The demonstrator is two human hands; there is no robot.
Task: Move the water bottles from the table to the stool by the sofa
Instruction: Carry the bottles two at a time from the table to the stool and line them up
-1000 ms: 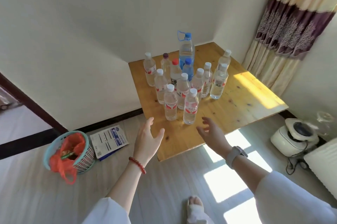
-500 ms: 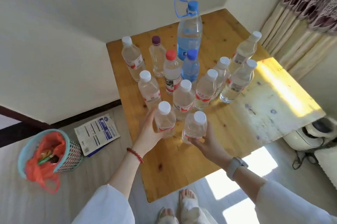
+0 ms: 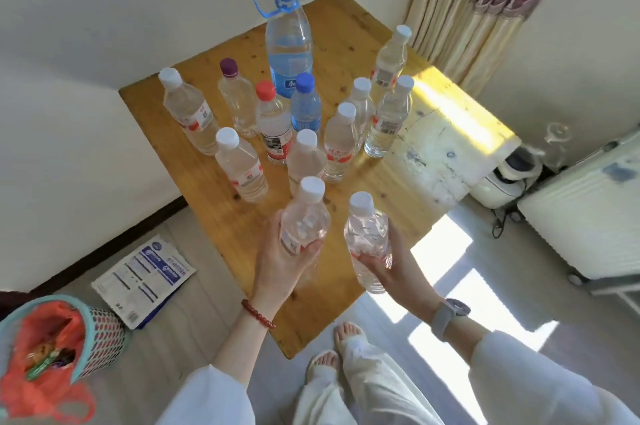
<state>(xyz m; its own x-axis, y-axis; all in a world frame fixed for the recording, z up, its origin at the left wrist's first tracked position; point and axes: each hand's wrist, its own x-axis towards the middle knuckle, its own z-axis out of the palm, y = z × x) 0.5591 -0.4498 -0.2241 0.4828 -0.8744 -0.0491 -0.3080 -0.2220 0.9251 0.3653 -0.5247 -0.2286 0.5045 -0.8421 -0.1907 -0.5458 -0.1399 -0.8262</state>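
Water bottles (image 3: 341, 142) stand clustered on the wooden table (image 3: 349, 40), most with white caps, one each with a purple, red and small blue cap, and a tall blue-capped jug (image 3: 289, 50) with a loop handle at the back. Two more are in hand above the table's near end. The left hand (image 3: 280, 269) wraps its fingers and thumb around the lower body of a white-capped bottle (image 3: 304, 220), which tilts slightly away from the person. The right hand (image 3: 391, 265) grips a second white-capped bottle (image 3: 367, 241) the same way, fingers curled round its lower half (its base hangs past the table's edge, over the floor). The two held bottles sit just beside each other, not touching. A red bead bracelet (image 3: 258, 314) circles the left wrist and a grey watch (image 3: 448, 314) the right. On the floor to the left lie a printed packet (image 3: 143, 281) and a teal basket (image 3: 100, 331) lined with an orange bag. A patterned curtain (image 3: 485, 9) hangs at the upper right.
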